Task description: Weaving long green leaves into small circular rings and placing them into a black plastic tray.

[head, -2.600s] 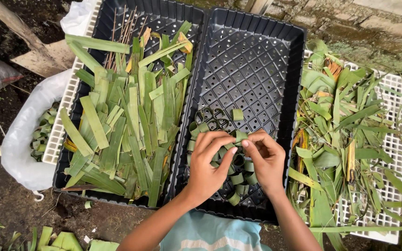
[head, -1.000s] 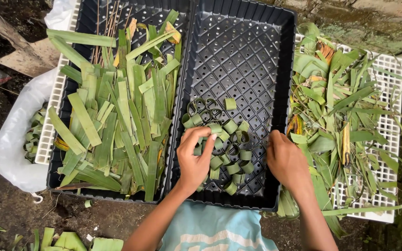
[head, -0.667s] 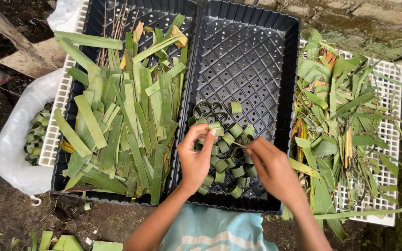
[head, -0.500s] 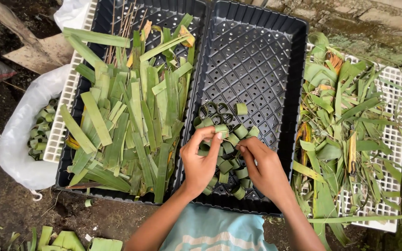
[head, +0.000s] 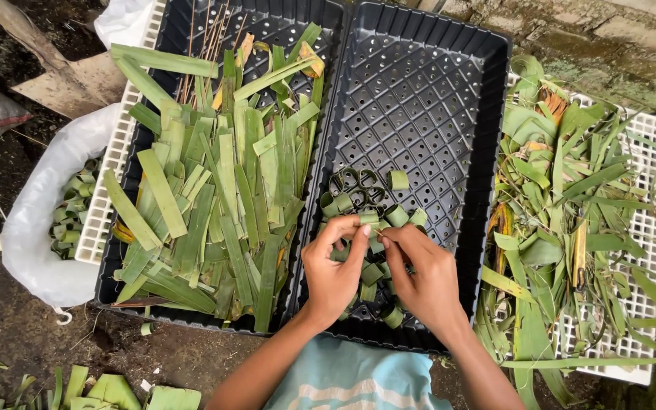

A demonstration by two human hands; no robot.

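Both hands are meeting over the near end of a black tray (head: 449, 99): the left hand (head: 333, 272) and the right hand (head: 423, 275) are pinching a small green leaf ring (head: 374, 230) between fingertips, just above a cluster of finished leaf rings (head: 366, 199). It looks light, thin and springy, likely to uncurl, so gripping at the overlap seems wisest. Left of the hands, cut leaf strips (head: 214, 190) are filling a second black tray (head: 191, 23); beyond it a white bag (head: 39, 220) is sagging. Right, leaf scraps (head: 563, 205) are covering a white rack (head: 647, 159). Nothing is blocking the hands.
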